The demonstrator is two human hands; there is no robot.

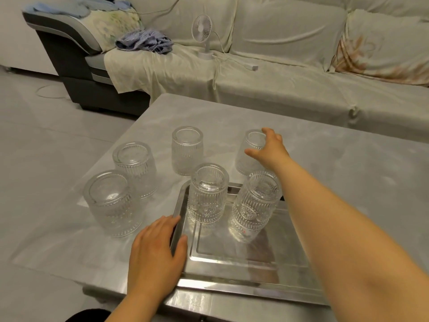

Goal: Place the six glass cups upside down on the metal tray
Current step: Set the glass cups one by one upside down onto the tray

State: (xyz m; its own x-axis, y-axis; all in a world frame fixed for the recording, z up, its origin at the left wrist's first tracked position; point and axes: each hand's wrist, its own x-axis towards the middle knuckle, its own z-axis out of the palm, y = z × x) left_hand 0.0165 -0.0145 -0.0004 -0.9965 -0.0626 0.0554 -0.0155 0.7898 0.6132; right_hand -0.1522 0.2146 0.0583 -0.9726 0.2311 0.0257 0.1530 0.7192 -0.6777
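Observation:
A metal tray lies at the near edge of the table. Two ribbed glass cups stand upside down on its far part, one at the left and one at the right. Four more upside-down cups stand on the table: near left, left, far middle and far right. My left hand grips the tray's left rim, thumb inside. My right hand is curled over the far right cup's upturned base, thumb on its near side.
The grey marble-look table stretches to the right of the tray. A covered sofa stands behind it, with a small white fan, a cable and crumpled blue cloth on it. Grey floor lies to the left.

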